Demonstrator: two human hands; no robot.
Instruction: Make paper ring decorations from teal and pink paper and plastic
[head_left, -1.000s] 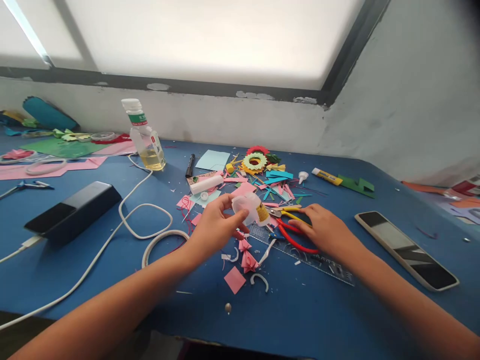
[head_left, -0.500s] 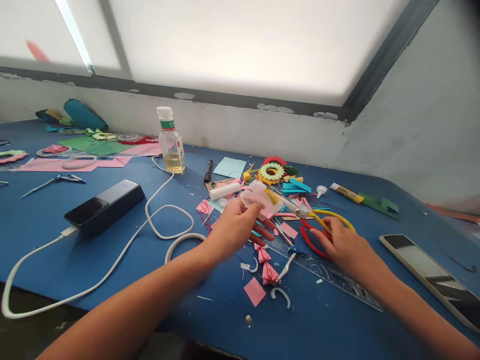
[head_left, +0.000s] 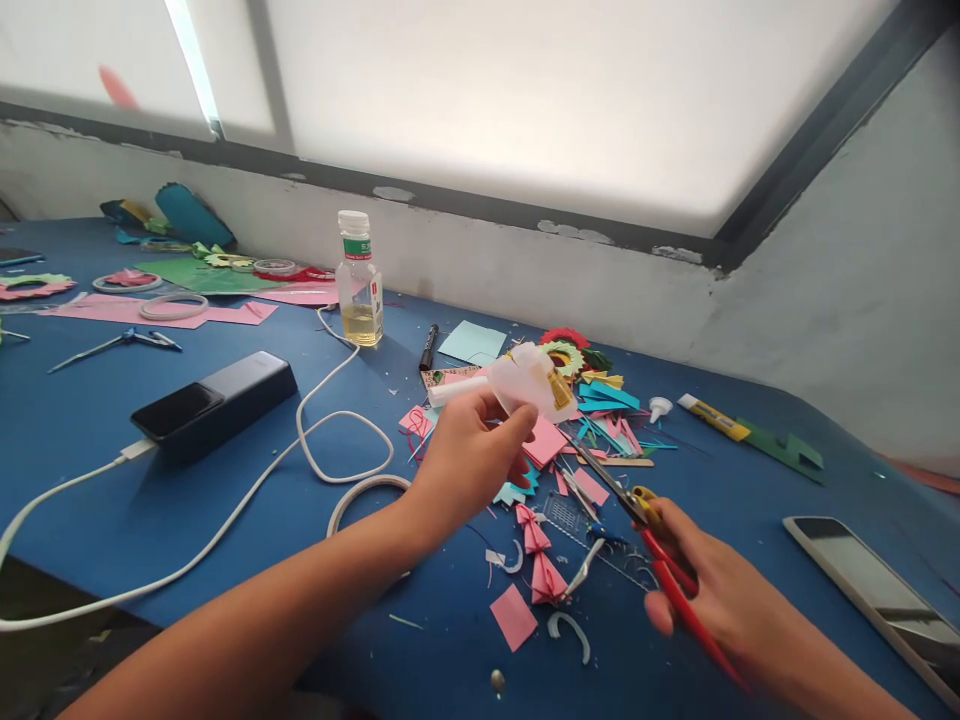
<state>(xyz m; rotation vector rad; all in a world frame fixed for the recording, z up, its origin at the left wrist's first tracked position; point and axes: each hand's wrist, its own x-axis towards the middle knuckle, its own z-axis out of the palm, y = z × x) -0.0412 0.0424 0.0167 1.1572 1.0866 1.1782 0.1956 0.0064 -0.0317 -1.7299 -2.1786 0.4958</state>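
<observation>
Between the thumb and fingers of my left hand [head_left: 469,460] is a translucent white plastic piece [head_left: 517,378], curved, with a yellow printed patch on one side. My right hand [head_left: 701,570] grips a pair of scissors [head_left: 679,590] with red and yellow handles. The blades point up and left, their tips just below the plastic and apart from it. Under my hands lie pink folded paper bows [head_left: 541,555] in a chain, a pink paper square [head_left: 514,617], white curved plastic strips [head_left: 570,635] and a clear ruler [head_left: 566,515].
A bottle of yellowish liquid [head_left: 361,290] stands at the back. Left of it, a black power bank [head_left: 217,400] has a white cable [head_left: 300,410] plugged in. A tape roll [head_left: 337,510] lies near my left forearm, a phone [head_left: 870,590] at the right. Coloured paper scraps [head_left: 607,397] and a glue tube [head_left: 712,415] lie behind.
My right hand has drawn the scissors down and right, away from the plastic, and turned them. My left hand has tilted the plastic piece up. The view has shifted slightly.
</observation>
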